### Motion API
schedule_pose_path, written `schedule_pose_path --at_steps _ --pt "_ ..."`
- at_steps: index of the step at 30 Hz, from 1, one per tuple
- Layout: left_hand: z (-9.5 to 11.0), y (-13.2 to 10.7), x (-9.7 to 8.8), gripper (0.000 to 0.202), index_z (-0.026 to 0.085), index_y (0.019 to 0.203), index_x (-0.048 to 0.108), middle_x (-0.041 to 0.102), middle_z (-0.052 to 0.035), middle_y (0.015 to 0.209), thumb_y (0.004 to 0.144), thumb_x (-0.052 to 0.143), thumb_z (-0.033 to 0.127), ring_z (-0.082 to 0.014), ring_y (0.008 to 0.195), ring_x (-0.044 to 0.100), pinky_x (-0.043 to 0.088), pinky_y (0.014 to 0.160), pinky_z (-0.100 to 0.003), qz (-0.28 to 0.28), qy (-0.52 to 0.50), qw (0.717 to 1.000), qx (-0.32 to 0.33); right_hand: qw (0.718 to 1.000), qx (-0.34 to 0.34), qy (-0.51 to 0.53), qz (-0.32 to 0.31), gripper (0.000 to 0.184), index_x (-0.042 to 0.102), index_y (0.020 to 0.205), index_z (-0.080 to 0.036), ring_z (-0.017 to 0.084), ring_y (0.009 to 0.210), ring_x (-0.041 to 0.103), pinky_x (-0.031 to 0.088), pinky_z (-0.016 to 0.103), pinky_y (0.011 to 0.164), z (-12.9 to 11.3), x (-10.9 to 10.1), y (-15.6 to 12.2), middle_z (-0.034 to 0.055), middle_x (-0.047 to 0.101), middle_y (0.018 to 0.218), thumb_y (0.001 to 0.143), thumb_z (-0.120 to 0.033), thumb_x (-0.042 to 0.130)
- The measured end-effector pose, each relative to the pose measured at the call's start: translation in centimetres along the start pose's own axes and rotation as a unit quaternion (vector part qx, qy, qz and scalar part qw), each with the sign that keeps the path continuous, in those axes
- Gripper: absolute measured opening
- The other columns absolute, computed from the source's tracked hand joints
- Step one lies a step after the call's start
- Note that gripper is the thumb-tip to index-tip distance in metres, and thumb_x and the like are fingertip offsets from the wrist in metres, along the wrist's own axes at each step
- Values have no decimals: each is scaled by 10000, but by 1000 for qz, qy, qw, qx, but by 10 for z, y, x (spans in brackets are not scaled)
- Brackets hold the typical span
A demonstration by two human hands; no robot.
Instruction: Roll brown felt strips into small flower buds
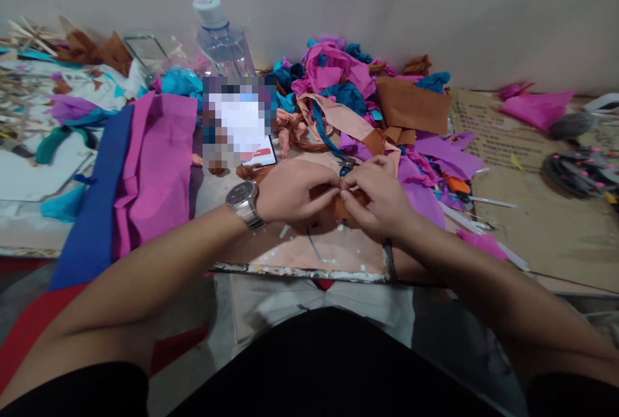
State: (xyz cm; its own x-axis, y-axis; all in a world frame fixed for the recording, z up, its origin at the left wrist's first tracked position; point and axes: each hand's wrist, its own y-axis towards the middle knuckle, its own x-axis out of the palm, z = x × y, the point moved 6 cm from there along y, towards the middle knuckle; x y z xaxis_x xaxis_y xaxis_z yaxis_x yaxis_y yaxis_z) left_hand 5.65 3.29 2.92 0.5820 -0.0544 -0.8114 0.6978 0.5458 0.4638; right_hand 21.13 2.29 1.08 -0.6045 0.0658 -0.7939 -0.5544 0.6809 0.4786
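Note:
My left hand, with a silver watch on its wrist, and my right hand meet at the middle of the work board. Both pinch a small piece of brown crepe paper between their fingertips. Most of the piece is hidden by my fingers. A peach paper strip runs from the pile behind down toward my right hand.
Folded pink paper and blue paper lie at the left. A water bottle stands at the back beside a phone. A heap of paper scraps fills the back. Cardboard and a dark round object lie at the right.

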Motion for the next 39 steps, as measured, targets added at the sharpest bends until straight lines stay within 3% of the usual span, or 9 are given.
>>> schedule_pose_path --at_steps 17,24,28,36,39 --pt "-15 -3 0 182 190 898 709 731 -23 770 845 536 196 -171 663 628 419 644 -313 -19 35 998 -47 999 -17 -12 25 40 533 836 -227 195 750 572 332 451 931 -2 -7 -2 -12 624 754 860 -208 560" --pt "-8 -3 3 247 186 943 726 754 -40 806 957 532 339 -182 725 678 444 669 -313 -47 11 999 -10 999 -19 -26 11 38 573 875 -225 197 762 585 333 451 934 -4 -3 0 -11 652 766 913 -227 580" --pt "-5 -2 5 247 184 903 734 755 -41 783 957 515 285 -176 700 673 426 643 -309 -54 35 998 2 999 -20 -29 8 32 573 878 -225 195 760 585 329 454 944 -3 -2 0 -17 648 757 909 -219 579" --pt "-29 -5 -5 240 188 872 733 731 -40 745 912 521 294 -188 660 635 395 632 -326 2 97 990 -100 999 -6 -32 26 48 544 828 -223 191 745 570 338 449 939 1 -4 -1 -12 627 750 851 -209 584" --pt "-29 -5 -2 266 182 893 736 745 -48 774 916 499 300 -199 682 656 418 649 -332 -15 70 993 -93 1000 -5 -26 5 40 578 857 -224 189 754 572 335 449 963 0 2 -2 -12 644 762 896 -228 590"
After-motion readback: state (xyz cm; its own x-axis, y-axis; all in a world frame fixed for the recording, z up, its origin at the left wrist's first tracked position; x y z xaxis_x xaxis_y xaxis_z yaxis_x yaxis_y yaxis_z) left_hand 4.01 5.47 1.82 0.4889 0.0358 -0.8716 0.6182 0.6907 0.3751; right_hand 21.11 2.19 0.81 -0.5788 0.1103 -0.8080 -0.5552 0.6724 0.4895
